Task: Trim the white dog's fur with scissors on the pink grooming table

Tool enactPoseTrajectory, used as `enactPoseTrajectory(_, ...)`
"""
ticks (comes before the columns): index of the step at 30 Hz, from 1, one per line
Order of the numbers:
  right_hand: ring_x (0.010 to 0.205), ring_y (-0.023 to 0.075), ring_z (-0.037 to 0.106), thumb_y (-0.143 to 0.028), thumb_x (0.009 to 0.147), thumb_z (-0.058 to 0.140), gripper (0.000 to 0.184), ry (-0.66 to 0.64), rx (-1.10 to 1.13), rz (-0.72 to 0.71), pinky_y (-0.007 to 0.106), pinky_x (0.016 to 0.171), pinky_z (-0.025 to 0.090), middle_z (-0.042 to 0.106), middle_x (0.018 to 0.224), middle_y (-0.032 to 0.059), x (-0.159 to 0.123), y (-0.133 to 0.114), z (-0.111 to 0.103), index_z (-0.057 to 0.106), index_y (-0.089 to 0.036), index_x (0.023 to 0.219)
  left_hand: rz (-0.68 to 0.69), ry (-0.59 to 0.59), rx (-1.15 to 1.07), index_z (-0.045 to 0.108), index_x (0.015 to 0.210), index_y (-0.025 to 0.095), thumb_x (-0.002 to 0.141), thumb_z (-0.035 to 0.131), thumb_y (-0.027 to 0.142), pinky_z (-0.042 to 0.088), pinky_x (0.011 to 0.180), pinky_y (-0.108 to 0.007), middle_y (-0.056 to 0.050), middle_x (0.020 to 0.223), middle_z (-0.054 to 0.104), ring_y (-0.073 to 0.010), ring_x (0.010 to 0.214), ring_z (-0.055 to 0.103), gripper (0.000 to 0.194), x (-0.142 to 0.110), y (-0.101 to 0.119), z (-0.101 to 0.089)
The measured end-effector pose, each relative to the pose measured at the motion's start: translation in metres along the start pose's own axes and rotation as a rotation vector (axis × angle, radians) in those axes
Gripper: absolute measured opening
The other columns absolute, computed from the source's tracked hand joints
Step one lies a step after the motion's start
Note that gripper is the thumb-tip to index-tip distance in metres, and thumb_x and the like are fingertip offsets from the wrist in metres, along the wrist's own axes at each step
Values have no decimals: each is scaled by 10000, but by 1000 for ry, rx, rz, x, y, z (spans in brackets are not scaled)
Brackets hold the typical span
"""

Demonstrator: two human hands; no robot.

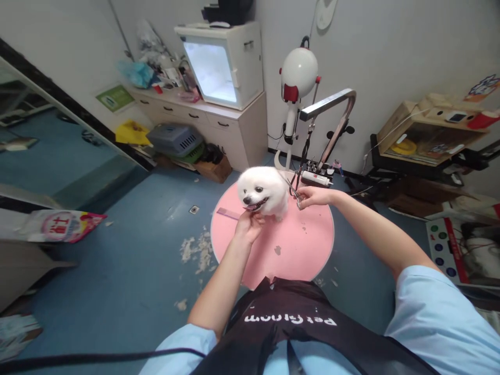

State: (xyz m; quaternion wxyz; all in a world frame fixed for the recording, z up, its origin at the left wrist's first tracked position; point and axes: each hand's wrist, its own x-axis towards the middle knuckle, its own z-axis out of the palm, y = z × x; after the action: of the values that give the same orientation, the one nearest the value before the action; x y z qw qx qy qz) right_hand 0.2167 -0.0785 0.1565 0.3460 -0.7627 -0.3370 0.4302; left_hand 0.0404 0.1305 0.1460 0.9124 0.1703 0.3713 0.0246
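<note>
A fluffy white dog [269, 186] sits on a round pink grooming table [297, 252], its mouth partly open. My left hand [250, 226] grips it under the chin, with the fingers partly hidden by fur. In my right hand [314, 197] are metal scissors [294, 190], fingers closed around the handles, blades pointing up beside the dog's head. Whether the blades touch the coat I cannot tell. A purple-edged comb [228, 213] lies on the tabletop to the dog's left in view. Small tufts of cut hair [277, 250] are scattered on the pink surface.
A metal grooming arm [328, 104] with a hanging dark strap rises behind the table. Beside it stands a white dryer [300, 72]. A white tube [315, 178] and small tools lie at the table's far edge. Clipped hair [203, 251] litters the blue floor.
</note>
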Motion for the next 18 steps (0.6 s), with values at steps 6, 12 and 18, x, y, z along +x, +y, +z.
enactPoseTrajectory(6, 660, 145, 599, -215, 609, 730, 371, -84, 23, 21, 277, 612, 486, 600, 688, -33, 8, -14, -21, 635, -175, 966, 17, 1, 12, 580, 803, 95, 967, 386, 85, 317, 350, -142, 18, 555, 513, -46, 367, 428, 253, 3, 1, -3)
enactPoseTrajectory(12, 642, 146, 576, -202, 583, 722, 329, -160, -47, 74, 268, 578, 447, 569, 629, -40, 13, -32, -36, 641, -181, 901, 33, 25, 18, 585, 810, 85, 989, 372, 103, 307, 342, -136, 13, 550, 520, -38, 361, 415, 279, 4, 1, -2)
enactPoseTrajectory(18, 590, 126, 513, -226, 611, 729, 280, -195, -179, 50, 265, 557, 383, 558, 618, -44, 14, -45, -51, 653, -189, 879, 54, 55, 22, 596, 818, 92, 974, 414, 107, 293, 340, -139, 19, 554, 512, -37, 358, 405, 240, 4, -1, 1)
